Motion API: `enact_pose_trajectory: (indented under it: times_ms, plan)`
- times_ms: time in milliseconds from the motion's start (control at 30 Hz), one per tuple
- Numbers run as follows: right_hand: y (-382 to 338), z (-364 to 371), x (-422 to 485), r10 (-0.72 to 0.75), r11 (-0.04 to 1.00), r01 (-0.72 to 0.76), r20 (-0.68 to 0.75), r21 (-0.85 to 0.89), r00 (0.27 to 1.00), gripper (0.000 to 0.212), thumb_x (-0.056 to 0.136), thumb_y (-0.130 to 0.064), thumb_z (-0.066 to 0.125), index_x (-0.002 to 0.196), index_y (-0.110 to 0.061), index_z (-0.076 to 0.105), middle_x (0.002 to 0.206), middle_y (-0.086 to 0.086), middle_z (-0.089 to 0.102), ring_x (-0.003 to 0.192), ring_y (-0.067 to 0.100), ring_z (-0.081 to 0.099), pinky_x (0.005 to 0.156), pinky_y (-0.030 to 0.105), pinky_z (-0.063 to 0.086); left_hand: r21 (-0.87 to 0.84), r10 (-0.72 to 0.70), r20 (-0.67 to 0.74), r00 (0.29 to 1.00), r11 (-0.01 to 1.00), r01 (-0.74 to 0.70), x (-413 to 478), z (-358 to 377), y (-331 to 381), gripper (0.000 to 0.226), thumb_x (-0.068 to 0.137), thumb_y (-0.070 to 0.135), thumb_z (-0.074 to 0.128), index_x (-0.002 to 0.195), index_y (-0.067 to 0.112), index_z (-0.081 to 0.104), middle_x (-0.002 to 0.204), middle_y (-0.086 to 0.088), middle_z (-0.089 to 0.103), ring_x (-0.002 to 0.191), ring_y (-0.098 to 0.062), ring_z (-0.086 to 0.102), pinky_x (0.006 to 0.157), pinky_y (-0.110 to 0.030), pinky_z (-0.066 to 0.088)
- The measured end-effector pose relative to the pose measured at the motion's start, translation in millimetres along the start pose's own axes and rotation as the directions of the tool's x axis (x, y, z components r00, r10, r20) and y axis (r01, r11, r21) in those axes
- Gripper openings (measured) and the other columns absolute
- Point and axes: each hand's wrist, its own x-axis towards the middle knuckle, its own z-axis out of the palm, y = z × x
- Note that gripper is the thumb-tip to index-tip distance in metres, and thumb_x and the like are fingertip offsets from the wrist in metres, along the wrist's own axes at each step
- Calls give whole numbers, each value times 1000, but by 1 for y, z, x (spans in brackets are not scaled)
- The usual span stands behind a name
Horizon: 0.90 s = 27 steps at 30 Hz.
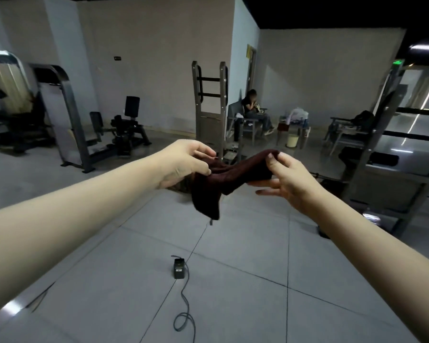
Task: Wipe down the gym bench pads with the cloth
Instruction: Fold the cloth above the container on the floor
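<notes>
A dark maroon cloth [229,178] hangs in the air between my two outstretched hands, one corner drooping down toward the floor. My left hand [183,162] pinches its left end between thumb and fingers. My right hand [286,175] pinches the right end with thumb and forefinger, its other fingers spread below the cloth. A black padded machine seat [131,106] stands far off at the left wall. Another dark pad [384,159] sits in the machine frame at the right.
A small black device [178,268] with a looping cable lies on the grey tiled floor below my hands. A tall metal machine frame [209,100] stands straight ahead. A seated person [254,111] is at the back, near chairs and a bucket [292,140].
</notes>
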Motion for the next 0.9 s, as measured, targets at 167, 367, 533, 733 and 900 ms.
enact_pose_trajectory:
  times_ms: [167,367,533,733,900]
  plan:
    - [3,44,68,-103,995,103,35,4,994,21,97,-23,49,94,-9,64,96,14,67,88,26,65,80,42,54,-85,-97,1,995,992,97,43,-45,-42,24,85,-8,58,104,2,69,111,-24,67,106,-37,64,103,-42,47]
    - [-26,150,207,-354,879,365,92,-306,931,35,87,-29,66,68,-1,60,55,4,47,45,6,44,46,18,31,-277,-23,98,995,959,50,110,-103,-108,39,81,41,70,99,7,66,91,-5,74,88,-14,70,85,-30,53]
    - [-34,259,354,-407,772,451,197,-447,892,45,80,-42,70,60,-6,52,57,6,39,54,14,38,52,26,27,-255,12,32,999,967,-3,181,-191,-159,41,81,17,72,120,6,61,116,-13,70,108,-28,66,97,-41,51]
    - [17,355,468,-169,938,256,338,-234,926,28,93,-28,58,104,-3,67,88,3,68,81,8,59,69,15,47,-654,-74,-111,991,756,-17,247,-298,-203,34,96,-2,36,111,9,64,105,-12,71,92,-20,69,89,-31,53]
    - [83,416,524,278,940,-334,412,70,868,49,97,-51,35,94,-12,64,122,12,62,99,23,63,96,37,42,-727,-93,-121,988,686,-24,273,-369,-245,47,88,-20,27,112,3,61,100,-14,73,90,-24,71,85,-32,57]
